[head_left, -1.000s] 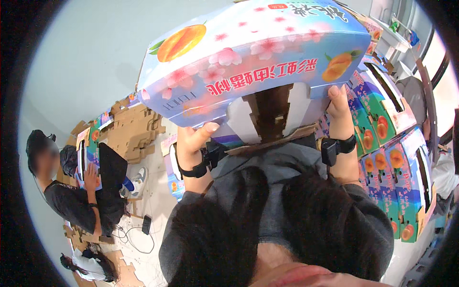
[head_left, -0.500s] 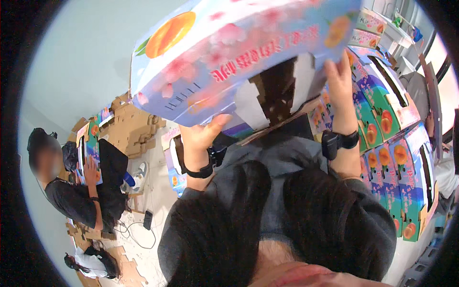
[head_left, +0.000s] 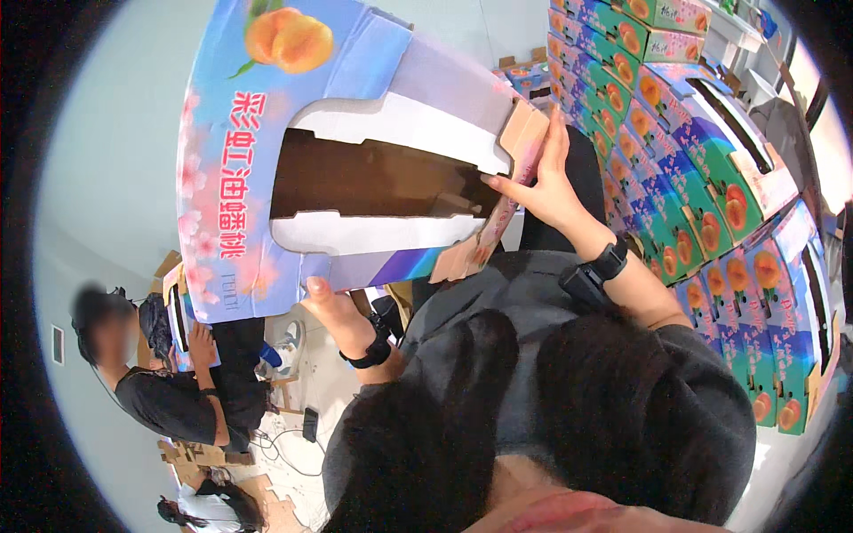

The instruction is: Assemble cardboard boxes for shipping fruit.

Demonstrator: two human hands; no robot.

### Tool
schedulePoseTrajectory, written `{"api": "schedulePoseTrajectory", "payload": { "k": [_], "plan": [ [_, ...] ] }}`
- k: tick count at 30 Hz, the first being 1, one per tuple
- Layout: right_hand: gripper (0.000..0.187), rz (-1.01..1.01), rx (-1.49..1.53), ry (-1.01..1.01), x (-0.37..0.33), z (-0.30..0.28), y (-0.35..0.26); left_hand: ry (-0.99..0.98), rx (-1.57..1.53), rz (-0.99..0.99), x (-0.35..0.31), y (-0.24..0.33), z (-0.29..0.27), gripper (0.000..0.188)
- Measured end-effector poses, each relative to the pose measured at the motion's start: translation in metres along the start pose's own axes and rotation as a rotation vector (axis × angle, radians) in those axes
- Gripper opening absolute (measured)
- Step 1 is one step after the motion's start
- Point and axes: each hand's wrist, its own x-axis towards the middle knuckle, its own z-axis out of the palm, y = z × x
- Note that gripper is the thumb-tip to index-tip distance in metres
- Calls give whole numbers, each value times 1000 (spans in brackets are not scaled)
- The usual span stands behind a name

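Observation:
A colourful cardboard fruit box [head_left: 229,169], printed with peaches and pink blossoms, is held up in front of me in a tilted position. Its top has a long cut-out, and the brown inside shows through it. My right hand [head_left: 546,191] grips the box's right end, thumb over the rim by the opening and fingers on the outer side. At the near lower edge my left hand [head_left: 336,318] supports the box; its thumb shows against the edge while the other fingers are hidden. Both wrists wear black straps with a small dark device.
Stacks of similar printed boxes [head_left: 684,178] rise on my right, with more boxes [head_left: 755,329] below them. A seated person [head_left: 169,391] at left handles another box [head_left: 180,311]. Flat cardboard pieces [head_left: 200,451], a cable [head_left: 289,457] and a black device [head_left: 310,425] lie on the floor.
The box has turned and tipped, so its cut-out top now faces me. It has shifted left and lower. Both hands still hold it, the right now at its right end.

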Motion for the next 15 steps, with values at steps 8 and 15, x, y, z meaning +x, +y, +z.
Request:
{"api": "schedulePoseTrajectory", "payload": {
  "k": [8,15],
  "plan": [
    [115,59,323,185,4,2,-9,-65,-24,56,-5,-25,-25,81],
    [109,-259,-89,511,31,-78,-42,53,70,-198,-2,-30,-29,110]
  ]
}}
